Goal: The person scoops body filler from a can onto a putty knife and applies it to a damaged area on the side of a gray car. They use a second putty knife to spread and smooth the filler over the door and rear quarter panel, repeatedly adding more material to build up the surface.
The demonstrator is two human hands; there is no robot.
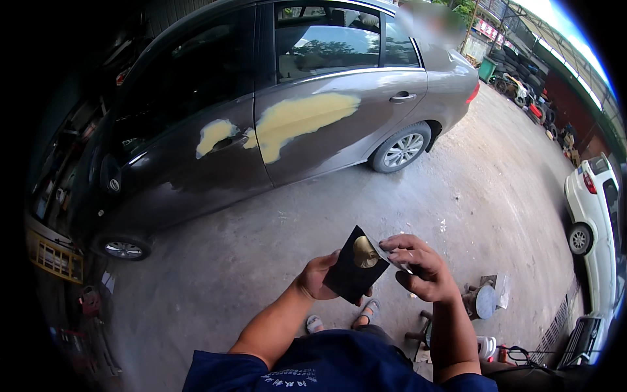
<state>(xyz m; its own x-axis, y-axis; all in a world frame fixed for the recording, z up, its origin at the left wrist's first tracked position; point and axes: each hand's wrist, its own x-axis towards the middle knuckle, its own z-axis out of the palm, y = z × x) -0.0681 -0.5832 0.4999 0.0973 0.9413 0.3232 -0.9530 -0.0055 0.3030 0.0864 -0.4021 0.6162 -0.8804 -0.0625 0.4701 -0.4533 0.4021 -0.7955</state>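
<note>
car [392, 117] stands beyond black board [343, 277]; tyres [520, 68], white vehicle [574, 193] at right.

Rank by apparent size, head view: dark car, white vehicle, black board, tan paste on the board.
1. Dark car
2. White vehicle, cut off by the fisheye rim
3. Black board, enlarged by nearness
4. Tan paste

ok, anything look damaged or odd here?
Yes, the dark car's near side: ragged pale-yellow patches on the front door and rear door break up the paint. Possibly filler: similar-coloured paste sits on the black board in the left hand. Any damage underneath is hidden.
</note>
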